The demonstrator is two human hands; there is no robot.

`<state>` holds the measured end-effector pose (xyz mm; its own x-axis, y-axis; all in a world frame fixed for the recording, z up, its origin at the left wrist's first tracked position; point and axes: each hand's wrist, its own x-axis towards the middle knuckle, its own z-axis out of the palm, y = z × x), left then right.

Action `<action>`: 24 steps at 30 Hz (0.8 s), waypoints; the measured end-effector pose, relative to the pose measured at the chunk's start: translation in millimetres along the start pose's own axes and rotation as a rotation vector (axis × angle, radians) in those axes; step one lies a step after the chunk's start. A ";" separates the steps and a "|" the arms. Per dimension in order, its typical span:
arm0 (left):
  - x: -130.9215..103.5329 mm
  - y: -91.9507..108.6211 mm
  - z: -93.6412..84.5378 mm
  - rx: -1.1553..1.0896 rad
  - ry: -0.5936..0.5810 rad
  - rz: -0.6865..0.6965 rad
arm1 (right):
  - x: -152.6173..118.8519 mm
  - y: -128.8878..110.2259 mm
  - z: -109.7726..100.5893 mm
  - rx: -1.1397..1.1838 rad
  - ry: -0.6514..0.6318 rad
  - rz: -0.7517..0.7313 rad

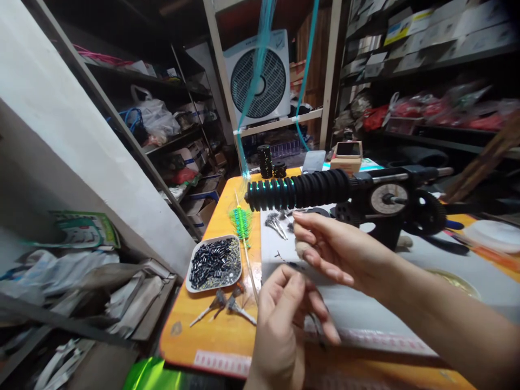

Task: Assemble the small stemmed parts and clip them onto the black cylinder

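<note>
My left hand (282,317) is low in the middle of the view, its thumb and index finger pinched together. Just above and to the right, my right hand (329,246) has its thumb and fingers curled together, with a beige cover on one fingertip. Whatever either hand pinches is too fine to make out. A dark thin piece (290,264) shows between them, blurred. Beyond the hands, a winding device (388,197) carries a row of black ridged spools (300,189) with green-blue shiny thread. Small grey feather-like bundles (276,225) lie on the white sheet (345,303) behind my fingers.
A white tray (239,273) of small dark tubes stands at the table's left. Beside it are a green bristly stick (241,223) and brush-like bundles (241,310). Teal strands (257,81) hang before a box fan (260,81). At the back is a small carton (345,162).
</note>
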<state>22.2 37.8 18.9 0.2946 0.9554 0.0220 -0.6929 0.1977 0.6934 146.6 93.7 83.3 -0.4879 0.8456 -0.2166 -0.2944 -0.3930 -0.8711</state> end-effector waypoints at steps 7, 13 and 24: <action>-18.2 -36.4 -20.3 -0.269 -0.083 -0.062 | 0.7 -1.4 -1.9 0.023 0.045 0.027; -23.7 -55.3 -22.8 -0.370 -0.124 -0.007 | -3.0 -1.0 -0.8 0.006 0.057 0.027; -33.3 -40.0 -29.7 -0.261 -0.118 -0.111 | -6.3 -0.2 -4.5 -0.203 0.033 -0.085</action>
<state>20.5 4.6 -30.9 0.4419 0.8956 0.0504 -0.7934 0.3641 0.4877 153.5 90.1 82.9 -0.4403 0.8853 -0.1499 -0.1603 -0.2417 -0.9570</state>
